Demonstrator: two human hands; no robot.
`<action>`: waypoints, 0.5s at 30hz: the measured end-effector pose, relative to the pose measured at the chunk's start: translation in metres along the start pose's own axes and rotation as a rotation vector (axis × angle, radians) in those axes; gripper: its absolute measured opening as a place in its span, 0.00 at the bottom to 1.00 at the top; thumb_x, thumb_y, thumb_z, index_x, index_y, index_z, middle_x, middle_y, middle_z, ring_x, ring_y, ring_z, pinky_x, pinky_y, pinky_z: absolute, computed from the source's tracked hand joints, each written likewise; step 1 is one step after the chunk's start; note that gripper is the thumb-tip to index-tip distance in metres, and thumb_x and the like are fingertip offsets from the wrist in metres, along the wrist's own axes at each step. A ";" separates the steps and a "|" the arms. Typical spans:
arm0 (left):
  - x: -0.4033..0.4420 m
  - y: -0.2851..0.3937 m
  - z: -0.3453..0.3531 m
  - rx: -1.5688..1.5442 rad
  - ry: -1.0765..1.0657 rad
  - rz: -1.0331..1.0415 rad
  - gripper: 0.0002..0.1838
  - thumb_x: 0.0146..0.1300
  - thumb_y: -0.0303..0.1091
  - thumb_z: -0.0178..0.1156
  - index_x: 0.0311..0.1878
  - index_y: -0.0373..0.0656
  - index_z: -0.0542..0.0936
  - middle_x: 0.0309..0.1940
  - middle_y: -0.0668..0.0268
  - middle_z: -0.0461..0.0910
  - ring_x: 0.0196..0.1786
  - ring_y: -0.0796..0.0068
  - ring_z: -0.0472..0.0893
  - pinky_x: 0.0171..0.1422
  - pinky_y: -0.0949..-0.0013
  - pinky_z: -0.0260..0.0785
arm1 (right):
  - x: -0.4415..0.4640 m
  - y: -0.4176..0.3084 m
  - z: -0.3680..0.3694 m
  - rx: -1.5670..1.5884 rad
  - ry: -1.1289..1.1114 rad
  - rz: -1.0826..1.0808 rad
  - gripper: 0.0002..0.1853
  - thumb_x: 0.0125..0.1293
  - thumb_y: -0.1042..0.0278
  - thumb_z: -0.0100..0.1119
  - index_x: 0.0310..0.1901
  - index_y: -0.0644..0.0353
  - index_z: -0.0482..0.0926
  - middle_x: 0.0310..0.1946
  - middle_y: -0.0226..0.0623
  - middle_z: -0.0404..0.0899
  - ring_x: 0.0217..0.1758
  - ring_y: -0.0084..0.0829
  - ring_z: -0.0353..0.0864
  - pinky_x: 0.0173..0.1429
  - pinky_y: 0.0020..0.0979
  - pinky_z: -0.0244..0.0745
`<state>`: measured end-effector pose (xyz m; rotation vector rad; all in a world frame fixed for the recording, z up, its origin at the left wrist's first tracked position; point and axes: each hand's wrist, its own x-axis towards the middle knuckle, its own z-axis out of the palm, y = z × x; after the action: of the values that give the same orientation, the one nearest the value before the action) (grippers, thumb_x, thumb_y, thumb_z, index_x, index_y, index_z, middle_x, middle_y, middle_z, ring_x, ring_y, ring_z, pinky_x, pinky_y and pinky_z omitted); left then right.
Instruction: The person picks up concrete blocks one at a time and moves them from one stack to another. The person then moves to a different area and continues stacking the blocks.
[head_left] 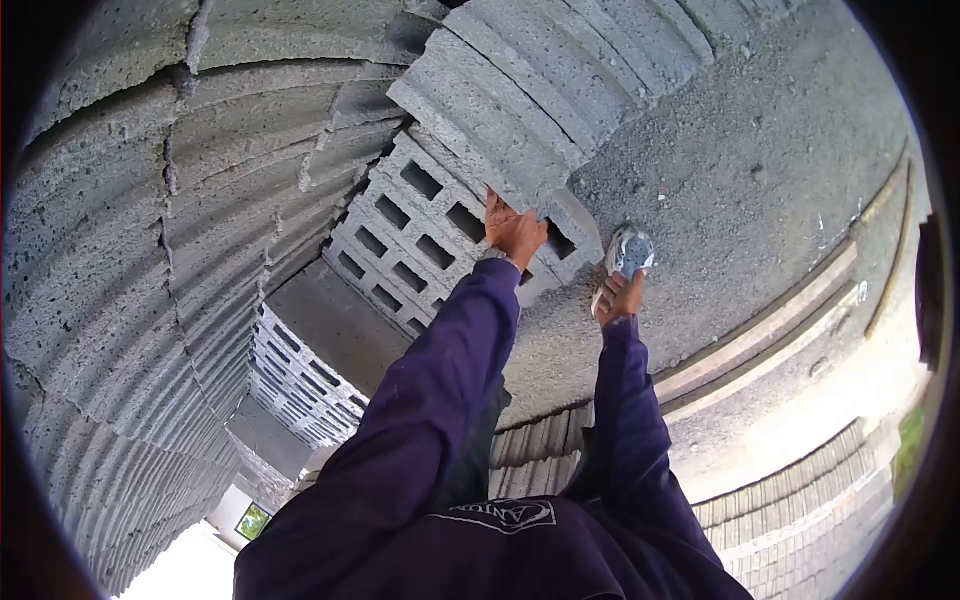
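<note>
Pinches a holed concrete block (577, 215) with the left hand (517, 234), bent around the face between two openings, at the end of a stacked row beside the gravel (760, 180). Lowers the right hand (622, 295) over a shoe (631, 250); cannot tell whether spread or closed on anything.

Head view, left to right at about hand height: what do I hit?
Tall wall of stacked grey blocks → left hand, at the holed blocks → right hand → long pale strips on the ground.
</note>
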<state>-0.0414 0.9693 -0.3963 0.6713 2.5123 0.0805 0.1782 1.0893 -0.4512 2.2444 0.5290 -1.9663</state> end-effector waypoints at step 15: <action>-0.022 0.008 -0.086 -0.056 -0.070 0.135 0.28 0.58 0.47 0.63 0.56 0.39 0.76 0.53 0.51 0.78 0.58 0.50 0.74 0.65 0.58 0.63 | -0.167 -0.070 -0.085 -0.129 -0.053 -0.257 0.32 0.68 0.39 0.49 0.53 0.65 0.77 0.42 0.37 0.83 0.40 0.28 0.82 0.36 0.29 0.70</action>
<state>-0.0658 0.9727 -0.3109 0.8060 2.3865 0.1729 0.2185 1.1503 -0.2648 2.1308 0.9506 -2.0314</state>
